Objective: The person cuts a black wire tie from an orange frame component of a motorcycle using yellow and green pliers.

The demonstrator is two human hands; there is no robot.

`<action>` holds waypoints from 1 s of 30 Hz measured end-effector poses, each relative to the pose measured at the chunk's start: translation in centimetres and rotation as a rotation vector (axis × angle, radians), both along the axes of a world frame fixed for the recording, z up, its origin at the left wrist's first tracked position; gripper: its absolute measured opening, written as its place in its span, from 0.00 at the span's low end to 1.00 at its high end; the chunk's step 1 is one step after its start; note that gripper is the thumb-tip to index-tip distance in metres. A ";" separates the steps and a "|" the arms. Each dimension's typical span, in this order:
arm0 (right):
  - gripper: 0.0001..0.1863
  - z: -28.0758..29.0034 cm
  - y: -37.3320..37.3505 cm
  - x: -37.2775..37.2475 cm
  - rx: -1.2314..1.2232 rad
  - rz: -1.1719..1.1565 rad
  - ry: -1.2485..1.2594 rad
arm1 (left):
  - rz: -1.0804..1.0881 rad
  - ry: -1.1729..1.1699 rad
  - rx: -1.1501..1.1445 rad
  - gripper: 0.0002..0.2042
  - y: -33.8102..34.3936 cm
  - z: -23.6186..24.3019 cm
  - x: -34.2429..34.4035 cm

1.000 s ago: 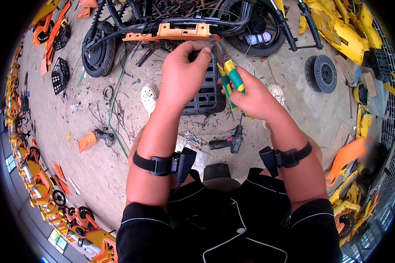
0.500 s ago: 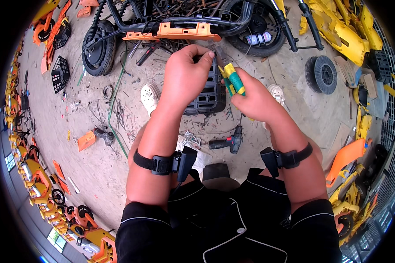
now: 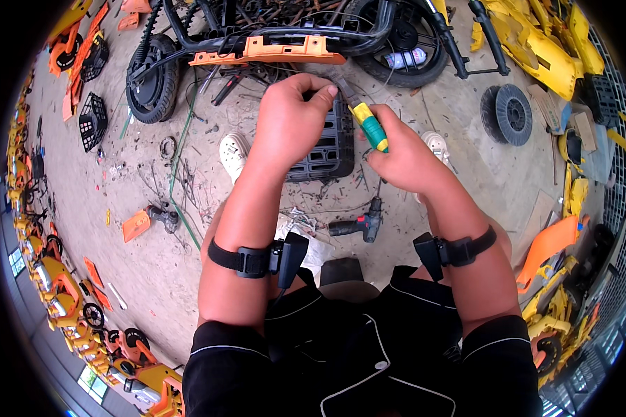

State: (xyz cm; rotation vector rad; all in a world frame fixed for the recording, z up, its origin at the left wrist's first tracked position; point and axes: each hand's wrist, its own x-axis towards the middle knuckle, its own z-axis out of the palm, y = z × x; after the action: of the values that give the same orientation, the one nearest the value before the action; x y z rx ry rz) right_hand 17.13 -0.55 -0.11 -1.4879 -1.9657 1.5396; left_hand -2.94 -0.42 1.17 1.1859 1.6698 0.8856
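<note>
My right hand [image 3: 398, 154] is wrapped round a pair of pliers [image 3: 373, 129] with green and yellow handles. The metal jaws point up and away to the left, close to the fingertips of my other hand. Thumb and forefinger of my left hand [image 3: 291, 118] are pinched together; whatever lies between them is too small to make out. Beneath both hands a black slatted plastic crate [image 3: 334, 149] lies on the floor, partly covered by my left wrist. Just beyond my hands is an orange panel [image 3: 285, 50] on a black vehicle frame [image 3: 278, 31].
A cordless drill [image 3: 360, 221] lies on the littered floor between my feet. Wheels [image 3: 149, 80] flank the frame. To the right sit a grey spool [image 3: 509, 115] and yellow body panels [image 3: 535, 52]. An orange-bladed tool [image 3: 140, 224] rests at left.
The pliers' handles have come together; one handle showed apart from the other before. My left hand keeps its pinch, and the view has shifted slightly.
</note>
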 end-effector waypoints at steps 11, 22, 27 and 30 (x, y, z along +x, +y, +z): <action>0.19 0.7 0.3 -0.1 -0.097 -0.100 0.074 | 0.017 -0.139 0.023 0.09 0.3 0.3 0.3; 0.15 0.6 0.0 -0.7 -0.016 -0.159 0.049 | 0.060 -0.057 0.085 0.09 0.2 0.4 0.4; 0.16 -0.1 -0.2 -2.0 -0.082 -0.201 0.024 | 0.154 0.145 0.066 0.08 0.0 0.9 1.2; 0.19 -1.0 0.9 -1.4 -0.370 -0.594 0.249 | 0.116 0.162 0.081 0.07 -0.4 1.3 1.5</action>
State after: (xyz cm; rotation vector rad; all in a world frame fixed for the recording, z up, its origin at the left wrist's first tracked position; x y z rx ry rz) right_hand 15.75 0.36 -1.09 -1.7026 -1.0035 1.7387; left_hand -1.46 -0.78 2.43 1.2532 1.8637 0.9575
